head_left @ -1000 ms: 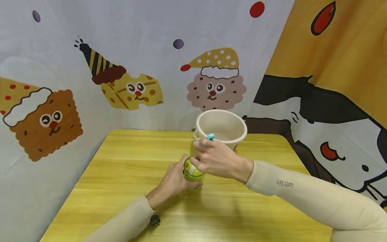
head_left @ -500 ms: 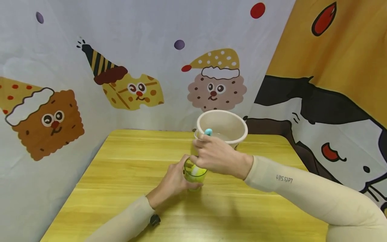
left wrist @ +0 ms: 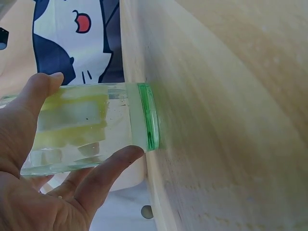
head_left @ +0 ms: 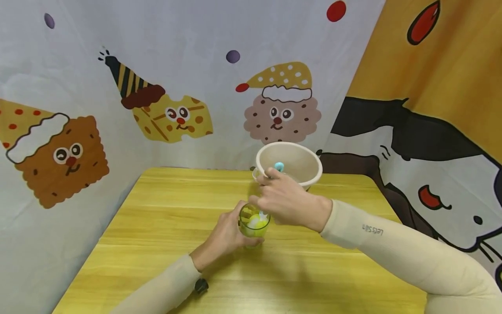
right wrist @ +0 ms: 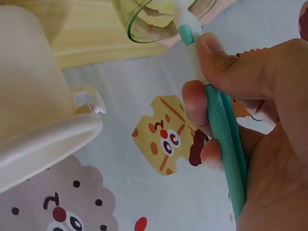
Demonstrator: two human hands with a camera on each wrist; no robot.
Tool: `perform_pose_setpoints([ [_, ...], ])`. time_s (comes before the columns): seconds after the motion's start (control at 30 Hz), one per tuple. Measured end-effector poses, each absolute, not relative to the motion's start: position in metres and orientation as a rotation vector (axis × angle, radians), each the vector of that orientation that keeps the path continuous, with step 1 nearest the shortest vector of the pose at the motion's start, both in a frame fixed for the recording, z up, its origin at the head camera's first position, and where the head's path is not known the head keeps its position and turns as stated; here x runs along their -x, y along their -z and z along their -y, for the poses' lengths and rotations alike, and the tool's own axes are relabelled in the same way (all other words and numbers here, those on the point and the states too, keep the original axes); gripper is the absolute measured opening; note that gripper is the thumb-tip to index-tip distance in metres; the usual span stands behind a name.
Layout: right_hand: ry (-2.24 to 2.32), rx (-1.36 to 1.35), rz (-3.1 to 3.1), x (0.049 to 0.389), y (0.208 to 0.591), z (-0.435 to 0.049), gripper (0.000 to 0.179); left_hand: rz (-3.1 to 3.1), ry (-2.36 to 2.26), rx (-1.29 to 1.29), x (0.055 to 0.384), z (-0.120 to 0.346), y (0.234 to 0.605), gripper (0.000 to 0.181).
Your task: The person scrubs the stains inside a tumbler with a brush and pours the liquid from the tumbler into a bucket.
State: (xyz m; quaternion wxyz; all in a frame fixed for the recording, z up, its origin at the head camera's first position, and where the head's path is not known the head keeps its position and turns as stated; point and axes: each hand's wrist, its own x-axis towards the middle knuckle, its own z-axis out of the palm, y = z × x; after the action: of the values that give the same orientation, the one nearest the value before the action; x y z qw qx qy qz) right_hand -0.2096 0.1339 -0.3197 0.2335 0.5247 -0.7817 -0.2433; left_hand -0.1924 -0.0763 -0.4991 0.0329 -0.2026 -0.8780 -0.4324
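Observation:
A clear drinking glass with a greenish tint [head_left: 251, 234] stands upright at mid-table, gripped round its side by my left hand [head_left: 228, 230]. The left wrist view shows the thumb on one side of the glass and fingers on the other, near its thick green base [left wrist: 150, 115]. My right hand [head_left: 290, 199] is above the rim, holding a cup brush by its teal handle [right wrist: 224, 125], thumb along the white neck. The handle's light blue end [head_left: 279, 166] sticks up past the hand. The brush's yellow and white sponge head [left wrist: 72, 115] is inside the glass.
A cream bucket [head_left: 317, 173] with a side handle stands just behind my right hand, with some water-like shine inside. A small black object [head_left: 201, 286] shows beside the left sleeve. A cartoon-printed cloth [head_left: 188, 39] hangs behind the wooden table [head_left: 172, 209].
The brush's handle end has shifted about, first left and then right, and the sponge head has shifted in the glass. My left hand keeps the glass in the same spot.

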Motion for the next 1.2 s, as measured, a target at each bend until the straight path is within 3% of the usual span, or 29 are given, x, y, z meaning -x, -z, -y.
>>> perform_pose_setpoints([
  [0.37,0.394,-1.369,2.309,0.211,0.328,-0.148,0.033,2.696,1.389,0.581,0.193,0.074,0.500,0.086],
  [0.67,0.147,-1.261,2.368,0.212,0.340,-0.158,0.044,2.709,1.387,0.566,0.192,0.073,0.498,0.090],
  [1.2,-0.186,-0.973,2.556,0.203,0.354,-0.172,0.032,2.690,1.359,0.587,0.193,0.073,0.499,0.087],
])
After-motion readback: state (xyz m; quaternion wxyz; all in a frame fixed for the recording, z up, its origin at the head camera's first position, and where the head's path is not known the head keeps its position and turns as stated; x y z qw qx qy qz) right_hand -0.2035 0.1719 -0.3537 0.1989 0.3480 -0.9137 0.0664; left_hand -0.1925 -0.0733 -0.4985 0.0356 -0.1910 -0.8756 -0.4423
